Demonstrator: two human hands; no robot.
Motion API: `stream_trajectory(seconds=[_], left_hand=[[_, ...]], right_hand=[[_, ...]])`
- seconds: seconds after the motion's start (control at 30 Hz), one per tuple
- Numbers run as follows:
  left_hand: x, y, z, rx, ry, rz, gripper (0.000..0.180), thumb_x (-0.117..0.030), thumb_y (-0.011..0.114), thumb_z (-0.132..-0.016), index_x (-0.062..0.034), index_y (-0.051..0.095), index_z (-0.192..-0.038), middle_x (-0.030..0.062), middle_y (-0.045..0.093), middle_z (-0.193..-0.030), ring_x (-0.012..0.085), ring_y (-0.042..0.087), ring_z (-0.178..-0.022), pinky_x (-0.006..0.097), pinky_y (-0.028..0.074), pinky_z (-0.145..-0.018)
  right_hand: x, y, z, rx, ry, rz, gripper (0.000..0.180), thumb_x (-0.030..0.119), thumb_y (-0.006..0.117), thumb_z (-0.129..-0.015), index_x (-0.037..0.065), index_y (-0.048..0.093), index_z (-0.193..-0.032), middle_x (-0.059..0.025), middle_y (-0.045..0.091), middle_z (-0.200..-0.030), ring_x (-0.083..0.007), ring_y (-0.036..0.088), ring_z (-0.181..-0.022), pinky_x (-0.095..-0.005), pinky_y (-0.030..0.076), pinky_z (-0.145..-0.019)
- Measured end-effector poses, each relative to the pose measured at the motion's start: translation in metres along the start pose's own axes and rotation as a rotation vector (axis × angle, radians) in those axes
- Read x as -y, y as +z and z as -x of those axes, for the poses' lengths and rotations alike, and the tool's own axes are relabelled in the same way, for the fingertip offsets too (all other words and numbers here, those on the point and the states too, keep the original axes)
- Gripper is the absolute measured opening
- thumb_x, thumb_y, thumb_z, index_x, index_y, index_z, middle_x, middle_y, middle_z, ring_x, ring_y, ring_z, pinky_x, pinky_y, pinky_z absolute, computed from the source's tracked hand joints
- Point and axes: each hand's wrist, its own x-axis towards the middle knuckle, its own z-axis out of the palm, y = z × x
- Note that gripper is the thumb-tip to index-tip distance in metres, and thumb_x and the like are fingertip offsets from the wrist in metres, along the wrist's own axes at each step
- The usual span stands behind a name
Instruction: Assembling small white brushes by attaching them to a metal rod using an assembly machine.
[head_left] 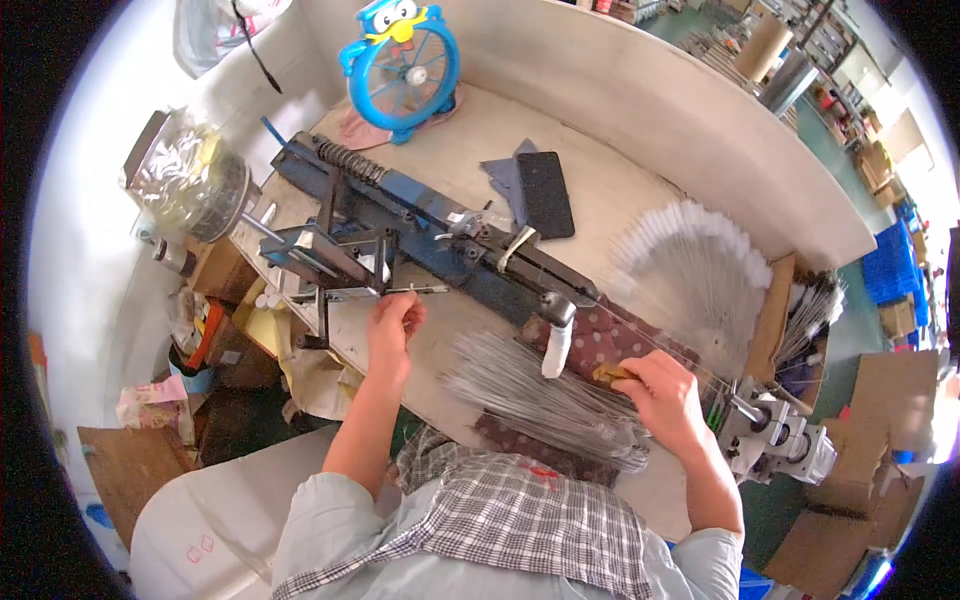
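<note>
A long blue metal bench machine (420, 225) runs diagonally across the worktable. My left hand (395, 325) is at its near left side, fingers curled together beside a thin metal rail (415, 291); what they pinch, if anything, is too small to make out. My right hand (662, 400) is closed on a small yellow piece (608, 373) above a dotted brown cloth (625, 340). A bundle of thin wires (540, 390) lies between my hands, close to my body. The machine's lever with a white-wrapped grip (558, 345) stands left of my right hand.
Many white-tipped wires (695, 260) lie fanned out at the right. A black phone (547, 195) and a blue wheel-shaped toy (405, 75) are behind the machine. A metal mechanism (780, 440) sits at the right table edge. A low wall (640, 80) borders the back.
</note>
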Motion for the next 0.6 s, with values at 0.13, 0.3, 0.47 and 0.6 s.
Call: stream_trajectory(seconds=[0.13, 0.3, 0.47, 0.6], left_hand=[[0.008, 0.025, 0.028, 0.092, 0.190, -0.015, 0.013, -0.018, 0.065, -0.081, -0.0052, 0.062, -0.082, 0.0045, 0.063, -0.076, 0.0110, 0.057, -0.066, 0.023, 0.045, -0.061], [0.016, 0.124, 0.106, 0.591, -0.105, 0.024, 0.012, -0.013, 0.062, -0.086, -0.0013, 0.064, -0.088, 0.0060, 0.065, -0.081, 0.0099, 0.054, -0.063, 0.024, 0.044, -0.060], [0.045, 0.173, 0.108, 0.698, -0.102, 0.047, 0.013, -0.013, 0.061, -0.088, -0.0015, 0.065, -0.091, 0.0055, 0.065, -0.085, 0.0077, 0.053, -0.063, 0.022, 0.043, -0.059], [0.056, 0.185, 0.104, 0.769, -0.061, -0.072, 0.013, -0.014, 0.061, -0.089, -0.0020, 0.064, -0.093, 0.0068, 0.065, -0.084, 0.0096, 0.054, -0.064, 0.023, 0.043, -0.058]], right_hand=[[-0.012, -0.017, 0.000, -0.150, -0.019, 0.000, 0.020, 0.004, 0.071, -0.071, 0.002, 0.065, -0.090, -0.0124, 0.061, -0.078, -0.0307, 0.059, -0.069, -0.0354, 0.049, -0.062], [-0.035, -0.026, -0.010, -0.309, 0.115, 0.083, 0.018, 0.008, 0.069, -0.075, 0.002, 0.066, -0.091, -0.0125, 0.063, -0.081, -0.0292, 0.061, -0.074, -0.0355, 0.048, -0.067], [-0.035, -0.036, -0.004, -0.168, 0.268, -0.237, 0.020, 0.012, 0.067, -0.080, 0.000, 0.066, -0.095, -0.0131, 0.065, -0.085, -0.0248, 0.061, -0.073, -0.0314, 0.048, -0.067], [-0.049, -0.036, 0.007, -0.128, 0.317, -0.400, 0.021, 0.013, 0.068, -0.080, 0.001, 0.066, -0.097, -0.0122, 0.065, -0.083, -0.0195, 0.061, -0.071, -0.0296, 0.047, -0.065]])
